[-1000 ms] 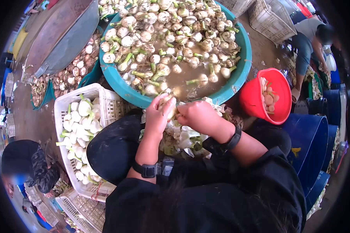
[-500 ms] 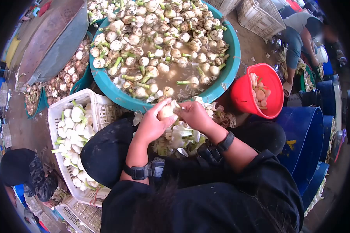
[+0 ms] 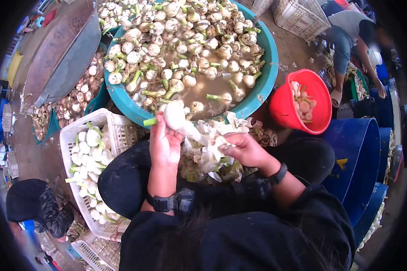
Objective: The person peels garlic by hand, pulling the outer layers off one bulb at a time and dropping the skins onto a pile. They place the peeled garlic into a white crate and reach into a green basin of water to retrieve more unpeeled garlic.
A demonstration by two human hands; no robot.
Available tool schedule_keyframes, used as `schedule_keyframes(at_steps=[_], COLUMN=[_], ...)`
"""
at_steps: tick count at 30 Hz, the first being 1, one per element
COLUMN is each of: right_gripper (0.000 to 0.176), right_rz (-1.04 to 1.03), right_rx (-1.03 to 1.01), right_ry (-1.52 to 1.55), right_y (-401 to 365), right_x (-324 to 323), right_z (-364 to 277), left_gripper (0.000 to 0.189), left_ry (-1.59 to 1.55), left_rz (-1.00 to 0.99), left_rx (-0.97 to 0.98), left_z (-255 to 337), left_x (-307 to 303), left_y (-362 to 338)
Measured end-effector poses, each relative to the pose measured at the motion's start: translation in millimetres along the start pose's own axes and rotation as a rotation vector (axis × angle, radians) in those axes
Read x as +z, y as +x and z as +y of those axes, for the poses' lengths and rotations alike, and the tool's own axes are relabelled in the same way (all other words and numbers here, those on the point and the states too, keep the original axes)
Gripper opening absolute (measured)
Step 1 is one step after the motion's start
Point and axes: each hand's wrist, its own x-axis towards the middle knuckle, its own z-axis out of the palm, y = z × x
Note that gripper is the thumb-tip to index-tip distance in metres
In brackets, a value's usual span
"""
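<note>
My left hand (image 3: 165,143) holds a white peeled bulb (image 3: 174,114) with a short green stem pointing left, at the near rim of the teal tub (image 3: 270,67). Strips of pale skin (image 3: 208,147) stretch from the bulb to my right hand (image 3: 245,151), whose fingers are closed on them. Below both hands lies a pile of peeled skins (image 3: 228,169). Muddy unpeeled bulbs (image 3: 171,25) float and heap in brown water in the tub. At my left, a white crate (image 3: 69,131) holds clean white bulbs with green stems.
A red bucket (image 3: 282,108) with pale round pieces stands right of the tub, near blue barrels (image 3: 355,158). One person (image 3: 341,38) bends at the upper right, another (image 3: 36,203) at the lower left. An empty-looking white crate (image 3: 298,20) stands behind.
My hands have moved apart. The bulb has gone up and left with my left hand, and its stem now shows. My right hand has pulled skin away to the right.
</note>
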Motion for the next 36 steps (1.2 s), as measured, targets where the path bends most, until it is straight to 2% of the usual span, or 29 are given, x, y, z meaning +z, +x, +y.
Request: schedule_keyframes(at_steps=[2, 3, 4, 6, 7, 8, 10, 11, 12, 14, 15, 18, 20, 21, 22, 23, 24, 26, 28, 29, 30, 32, 33, 36], right_gripper=[0.016, 0.016, 0.017, 0.019, 0.022, 0.035, 0.051, 0.049, 0.048, 0.035, 0.035, 0.006, 0.012, 0.012, 0.015, 0.018, 0.018, 0.021, 0.022, 0.024, 0.024, 0.026, 0.030, 0.037], right_rz=[0.065, 0.176, 0.324, 0.253, 0.188, -0.051, 0.110, 0.171, 0.225, 0.285, 0.288, 0.144, -0.057, -0.068, -0.158, -0.242, -0.240, 0.223, 0.246, 0.256, 0.265, -0.015, -0.159, -0.166], right_rx=[0.156, 0.116, 0.133, 0.165, 0.275, 0.271, -0.212, -0.118, -0.028, -0.040, -0.043, -0.528, -0.495, -0.496, -0.262, -0.017, -0.008, -0.114, -0.150, -0.191, -0.195, -0.080, 0.052, 0.044], right_ry=[0.195, 0.243, 0.432, 0.462, -0.053, -0.618, -0.902, -0.575, -0.246, 0.021, 0.026, -0.380, -0.601, -0.599, -0.831, -1.055, -1.056, -0.775, -0.793, -0.812, -0.799, -0.983, -1.058, -1.091], right_y=[-12.3, -11.8, -14.4, -14.3, -13.4, -6.4, 5.0, 17.5, 31.7, 59.2, 62.7, 62.8, 38.8, 29.9, 20.1, 14.4, 16.8, 32.2, 54.4, 61.5, 63.2, 62.9, 61.7, 48.9], right_x=[-21.2, -29.0, -38.2, -58.5, -55.1, -48.0, -20.8, -5.9, 8.3, 24.1, 23.0, 28.2, 27.8, 24.8, 21.6, 18.8, 21.9, 37.4, 51.9, 55.4, 54.1, 47.8, 41.8, 33.0], right_z=[8.6, 17.1, 20.9, 5.0, 0.4, -19.0, -14.1, -26.4, -40.2, -48.1, -45.6, -36.5, -16.2, -12.4, -9.1, -7.4, -17.3, -37.6, -36.8, -33.9, -28.8, -10.7, -2.8, -12.9], left_gripper=[0.038, 0.045, 0.049, 0.048, 0.038, 0.038, 0.026, 0.020, 0.020, 0.022, 0.022, 0.025, 0.031, 0.033, 0.037, 0.037, 0.039, 0.041, 0.043, 0.042, 0.042, 0.041, 0.039, 0.039], left_ry=[-0.062, -0.063, -0.081, 0.019, 0.050, 0.049, 0.227, 0.292, 0.291, 0.618, 0.623, 0.275, 0.050, 0.021, -0.006, -0.008, -0.004, 0.009, 0.050, 0.067, 0.081, -0.022, -0.038, -0.025], left_rz=[0.136, 0.127, 0.135, 0.293, 0.398, 0.396, 0.351, 0.256, 0.249, 0.072, 0.069, 0.350, 0.419, 0.257, 0.094, 0.094, 0.104, 0.106, 0.347, 0.189, 0.188, 0.185, 0.217, 0.185], left_rx=[-0.206, -0.182, -0.171, -0.172, -0.151, -0.150, 0.191, 0.300, 0.296, 0.488, 0.490, 0.183, 0.005, -0.052, -0.114, -0.120, -0.148, -0.183, -0.101, -0.214, -0.210, -0.217, -0.196, -0.103], left_z=[3.9, 2.3, 3.1, 18.6, 19.8, 18.7, 12.2, 7.6, 4.8, 2.4, 2.8, 13.2, 22.4, 23.0, 20.5, 18.3, 16.2, 12.5, 10.8, 17.8, 22.9, 34.4, 41.6, 53.9], left_x=[-2.6, -9.7, -20.1, -17.6, -13.9, -5.2, 7.7, 8.8, 10.5, 12.7, 14.1, 12.6, 1.4, -16.0, -31.5, -28.8, -21.4, 1.9, 28.0, 12.6, 0.0, -19.9, -14.6, -9.4], left_y=[-1.5, 0.1, 5.6, 7.6, 4.0, 0.6, -2.9, -3.2, -6.1, -12.2, -13.1, -10.8, 0.6, 3.7, 4.3, 3.8, 3.1, -1.5, -8.1, -12.0, -9.8, -5.4, -10.2, -14.3])
